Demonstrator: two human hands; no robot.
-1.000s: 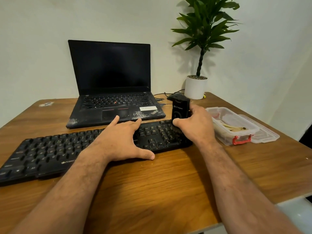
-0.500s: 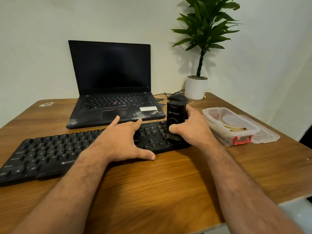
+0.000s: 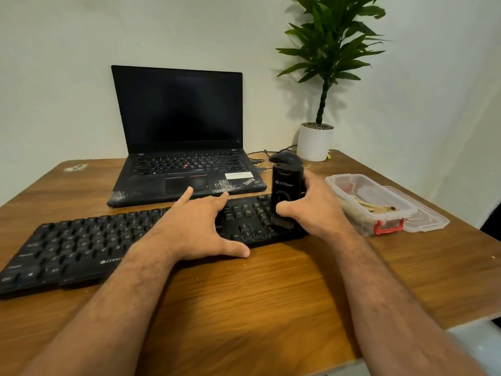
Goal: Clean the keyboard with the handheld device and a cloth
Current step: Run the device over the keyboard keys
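Black keyboard (image 3: 113, 245) lay across the wooden counter (image 3: 271, 302), running from far left of the left hand to under the right hand. Left hand (image 3: 195, 226) rested flat on the keyboard's right-middle section, fingers spread and straight, thumb lying along the front edge touching the counter, nothing grasped. Right hand (image 3: 314, 210) was wrapped around a black handheld device (image 3: 286, 188), thumb curled across its lower front, fingers behind it. Device stood upright over the keyboard's right end, just right of the left hand's fingertips. A brush head (image 3: 282, 222) at the device's bottom touched the keys below the right thumb. The two hands were near each other but apart, with the arrow-key cluster visible between them.

Beyond the left hand sat an open black laptop (image 3: 179, 147), screen dark, scuffed white marks on its palm rest. A black mouse (image 3: 284, 158) lay just behind the device, beyond the right hand, with cables trailing to the laptop side. A potted plant (image 3: 315, 142) in a white pot stood further back. To the right of the right hand was a clear plastic box (image 3: 371, 202) with a red latch, its lid (image 3: 425, 215) lying beside it on the far side; contents too unclear to name. No cloth seen in view.
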